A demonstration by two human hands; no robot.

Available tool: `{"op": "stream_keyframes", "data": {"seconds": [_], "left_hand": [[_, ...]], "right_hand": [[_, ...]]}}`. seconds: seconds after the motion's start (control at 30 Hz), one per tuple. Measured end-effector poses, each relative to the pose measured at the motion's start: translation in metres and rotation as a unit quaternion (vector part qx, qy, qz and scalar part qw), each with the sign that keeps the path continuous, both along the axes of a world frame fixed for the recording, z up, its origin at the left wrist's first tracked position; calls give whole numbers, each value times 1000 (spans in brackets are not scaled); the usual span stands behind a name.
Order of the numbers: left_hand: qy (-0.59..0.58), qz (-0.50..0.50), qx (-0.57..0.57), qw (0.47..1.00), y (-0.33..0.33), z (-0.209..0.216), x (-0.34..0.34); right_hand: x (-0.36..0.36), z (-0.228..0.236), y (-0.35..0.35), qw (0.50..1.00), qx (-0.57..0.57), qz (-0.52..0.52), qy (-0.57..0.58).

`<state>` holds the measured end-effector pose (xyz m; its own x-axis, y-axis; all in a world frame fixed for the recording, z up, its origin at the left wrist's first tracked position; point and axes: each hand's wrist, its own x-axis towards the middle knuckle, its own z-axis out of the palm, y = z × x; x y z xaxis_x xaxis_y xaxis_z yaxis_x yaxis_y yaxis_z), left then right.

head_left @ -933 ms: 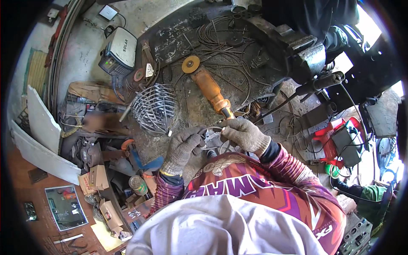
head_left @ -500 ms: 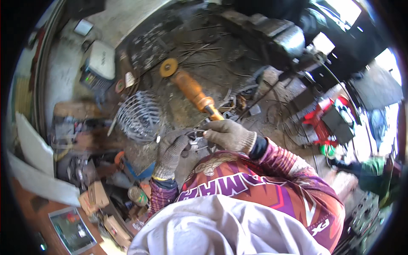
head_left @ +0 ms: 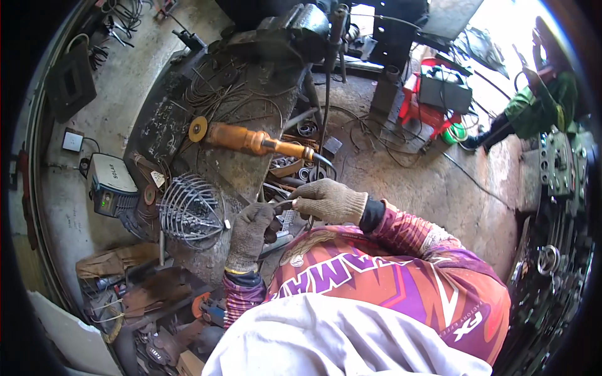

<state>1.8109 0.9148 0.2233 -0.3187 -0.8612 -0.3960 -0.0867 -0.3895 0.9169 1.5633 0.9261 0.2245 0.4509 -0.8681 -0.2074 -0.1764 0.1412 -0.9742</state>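
Observation:
Both my gloved hands are close together in front of my body, at the near edge of the metal workbench [head_left: 241, 175]. Fingers closed, my right hand [head_left: 330, 199] grips a thin, dark, curved metal rod [head_left: 284, 203]. My left hand [head_left: 249, 233] is curled around the same rod's other side; part of it is hidden by the gloves. To the left lies a round cage of bent metal rods [head_left: 191, 210]. Beyond my hands, an orange power grinder [head_left: 241, 138] with a yellow-brown disc [head_left: 198, 129] rests on the bench, touched by neither hand.
A welding machine [head_left: 113, 178] stands at the left. Loose rods and wire [head_left: 219, 88] lie on the bench, and a bench vise [head_left: 307, 25] is at its far end. Cables cross the floor near a red stool [head_left: 419, 109]. A person in green [head_left: 542, 103] and machinery [head_left: 555, 163] are at the right.
My view has turned, so the bench, grinder and stool appear shifted left and more floor shows at right. Both hands stay close together on the rod.

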Motion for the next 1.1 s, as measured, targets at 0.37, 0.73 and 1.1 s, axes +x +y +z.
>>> {"op": "stream_keyframes", "data": {"seconds": [0.37, 0.73, 1.1], "left_hand": [[111, -153, 14, 982, 59, -15, -20], [48, -180, 15, 982, 105, -24, -100], [-212, -194, -142, 947, 150, -53, -188]], "right_hand": [[-10, -4, 100, 990, 22, -125, 56], [-84, -27, 160, 988, 28, -142, 60], [-204, -77, 206, 966, 87, -242, 16]]}}
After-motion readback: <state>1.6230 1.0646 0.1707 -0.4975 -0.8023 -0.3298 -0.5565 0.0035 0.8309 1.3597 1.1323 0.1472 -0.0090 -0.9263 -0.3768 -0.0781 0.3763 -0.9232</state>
